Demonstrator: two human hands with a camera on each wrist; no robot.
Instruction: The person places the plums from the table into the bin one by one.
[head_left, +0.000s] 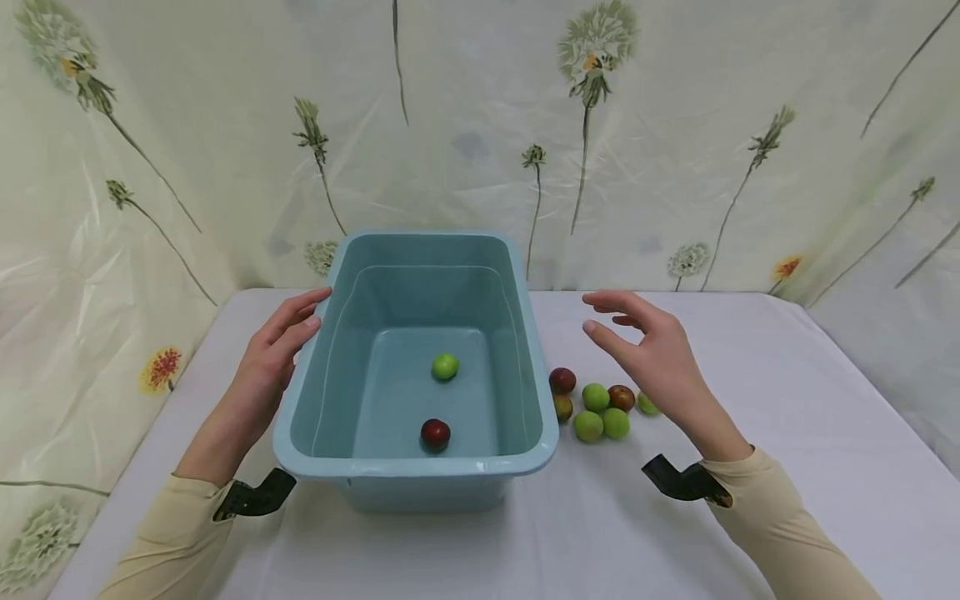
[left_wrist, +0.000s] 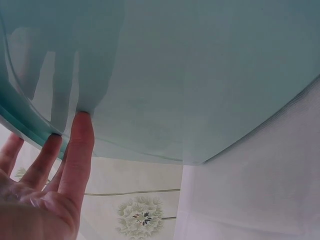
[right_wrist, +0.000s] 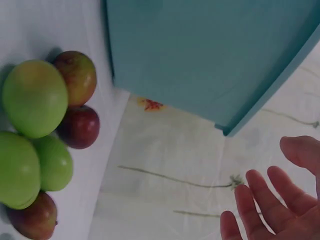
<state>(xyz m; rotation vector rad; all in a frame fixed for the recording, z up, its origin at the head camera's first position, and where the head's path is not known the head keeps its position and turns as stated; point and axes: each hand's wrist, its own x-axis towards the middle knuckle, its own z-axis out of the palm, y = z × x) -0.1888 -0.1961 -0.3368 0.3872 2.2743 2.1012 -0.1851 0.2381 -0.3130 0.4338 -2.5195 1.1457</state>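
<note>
A light-blue plastic basin (head_left: 405,468) stands on the white-covered table. On its floor lie a green plum (head_left: 445,366) and, nearer the front, a dark red plum (head_left: 435,434). My left hand (head_left: 264,367) is at the basin's left side; in the left wrist view its extended fingers (left_wrist: 79,155) touch the outer wall just under the rim. To the right of the basin my right hand (head_left: 660,354) hovers with nothing in it, thumb and fingers apart and slightly bent. Beneath and left of that hand sits a loose group of several green and red plums (head_left: 596,397).
A white cloth (head_left: 787,400) covers the table. Behind it hangs a pale curtain (head_left: 450,108) printed with dandelions, reaching around both sides. One green plum (head_left: 647,404) lies at the right of the group, partly behind my right hand. Each wrist wears a black strap (head_left: 686,481).
</note>
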